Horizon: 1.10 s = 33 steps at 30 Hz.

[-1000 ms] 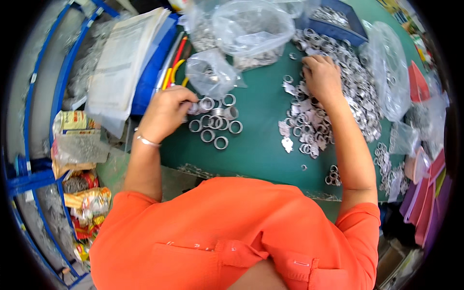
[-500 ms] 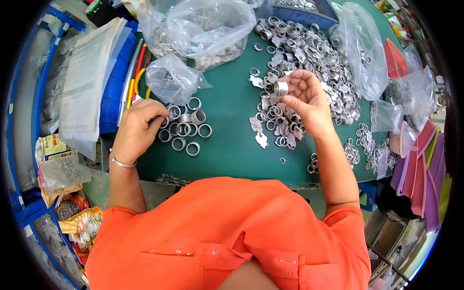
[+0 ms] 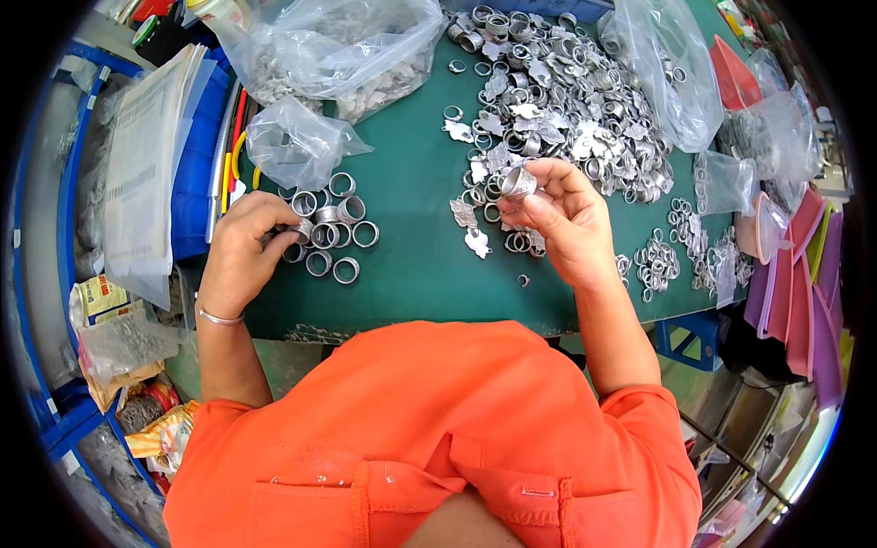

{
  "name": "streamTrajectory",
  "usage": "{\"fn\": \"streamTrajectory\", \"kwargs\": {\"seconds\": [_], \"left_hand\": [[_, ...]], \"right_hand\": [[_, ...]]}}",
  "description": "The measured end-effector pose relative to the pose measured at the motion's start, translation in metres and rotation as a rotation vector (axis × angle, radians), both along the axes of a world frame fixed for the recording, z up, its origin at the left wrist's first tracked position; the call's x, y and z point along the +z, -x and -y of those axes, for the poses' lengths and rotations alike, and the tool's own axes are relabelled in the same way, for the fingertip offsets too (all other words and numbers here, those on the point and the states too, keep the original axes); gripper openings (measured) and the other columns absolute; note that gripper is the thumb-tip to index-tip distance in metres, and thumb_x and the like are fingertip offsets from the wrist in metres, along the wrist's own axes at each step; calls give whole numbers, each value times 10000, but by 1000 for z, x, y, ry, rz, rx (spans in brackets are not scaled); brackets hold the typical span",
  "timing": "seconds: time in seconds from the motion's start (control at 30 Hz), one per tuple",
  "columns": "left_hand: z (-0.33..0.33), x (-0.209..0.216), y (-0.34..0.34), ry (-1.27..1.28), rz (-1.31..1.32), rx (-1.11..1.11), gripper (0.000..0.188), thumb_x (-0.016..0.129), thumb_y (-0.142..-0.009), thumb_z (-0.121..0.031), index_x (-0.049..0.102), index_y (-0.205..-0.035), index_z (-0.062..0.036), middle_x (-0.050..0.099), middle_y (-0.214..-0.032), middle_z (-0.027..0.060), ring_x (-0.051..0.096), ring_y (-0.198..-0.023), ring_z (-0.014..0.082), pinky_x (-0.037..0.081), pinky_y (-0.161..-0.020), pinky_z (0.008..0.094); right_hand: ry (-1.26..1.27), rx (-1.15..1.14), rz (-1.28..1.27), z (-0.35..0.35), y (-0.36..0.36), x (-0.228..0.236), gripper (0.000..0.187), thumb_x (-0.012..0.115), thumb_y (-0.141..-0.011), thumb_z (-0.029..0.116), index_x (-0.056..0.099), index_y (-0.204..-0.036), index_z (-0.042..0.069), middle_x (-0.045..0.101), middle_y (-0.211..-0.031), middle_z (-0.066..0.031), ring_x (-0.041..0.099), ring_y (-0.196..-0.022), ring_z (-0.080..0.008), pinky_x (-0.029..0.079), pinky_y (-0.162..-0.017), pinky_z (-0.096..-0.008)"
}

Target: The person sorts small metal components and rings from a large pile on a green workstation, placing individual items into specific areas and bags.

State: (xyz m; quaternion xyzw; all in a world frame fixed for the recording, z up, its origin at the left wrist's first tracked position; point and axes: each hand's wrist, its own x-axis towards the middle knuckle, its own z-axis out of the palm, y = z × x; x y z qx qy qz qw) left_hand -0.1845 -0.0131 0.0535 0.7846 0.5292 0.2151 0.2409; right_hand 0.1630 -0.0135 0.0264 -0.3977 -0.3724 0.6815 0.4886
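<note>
Between the thumb and fingers of my right hand (image 3: 571, 224) is a wide silver-coloured metal ring (image 3: 519, 184), tilted so its opening shows. Just beyond it spreads a large heap of metal rings and flat leaf-shaped pieces (image 3: 585, 123). My left hand (image 3: 239, 245) is closed at the left edge of a small group of wide metal rings (image 3: 365, 234). Its thumb and fingertips pinch one ring (image 3: 300, 232), partly hidden by the fingers. A single tiny ring (image 3: 523, 280) lies near the front edge of the green table.
Clear plastic bags of metal parts (image 3: 365, 55) stand at the back, with a smaller bag (image 3: 297, 142) nearer. Left are a blue bin (image 3: 198, 173), papers and pliers (image 3: 239, 157). Small ring piles (image 3: 656, 262) and another clear bag (image 3: 671, 78) lie right.
My right hand has come nearer and slightly left, its ring now tilted. My left hand pinches a ring at the group's edge. The whole view has shifted somewhat.
</note>
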Motion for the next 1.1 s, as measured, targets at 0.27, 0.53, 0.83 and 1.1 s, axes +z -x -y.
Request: {"fn": "streamTrajectory", "kwargs": {"seconds": [0.27, 0.53, 0.83, 1.1], "left_hand": [[-3, 2, -10, -75, -15, 3, 205, 697, -681, 95, 615, -845, 2, 610, -829, 79, 600, -774, 214, 472, -660, 291], [-9, 3, -35, -94, 70, -68, 167, 692, -692, 89, 616, -816, 7, 610, -811, 78, 598, -743, 206, 466, -632, 278], [-8, -2, -116, 319, 632, -86, 173, 666, -830, -14, 611, -990, 25, 641, -905, 77, 645, -775, 141, 510, -659, 241], [-11, -12, -148, 869, 1013, -62, 233, 592, -925, -149, 542, -1049, 42, 653, -913, 120, 649, -745, 148, 539, -667, 265]], "right_hand": [[-169, -84, 154, 11, -2, -4, 365, 635, -809, -107, 529, -1151, -32, 588, -990, -66, 590, -898, -111, 521, -766, -238], [-163, -94, 127, 12, -3, -5, 373, 647, -802, -105, 532, -1148, -32, 595, -961, -67, 595, -871, -107, 521, -755, -229], [-117, -50, 90, 16, 6, -3, 347, 660, -810, -75, 543, -1134, -28, 626, -941, -80, 612, -849, -105, 524, -714, -229], [-200, -55, 153, 23, 11, -5, 317, 666, -802, -66, 561, -1097, -16, 612, -975, -84, 610, -861, -123, 533, -708, -250]]}}
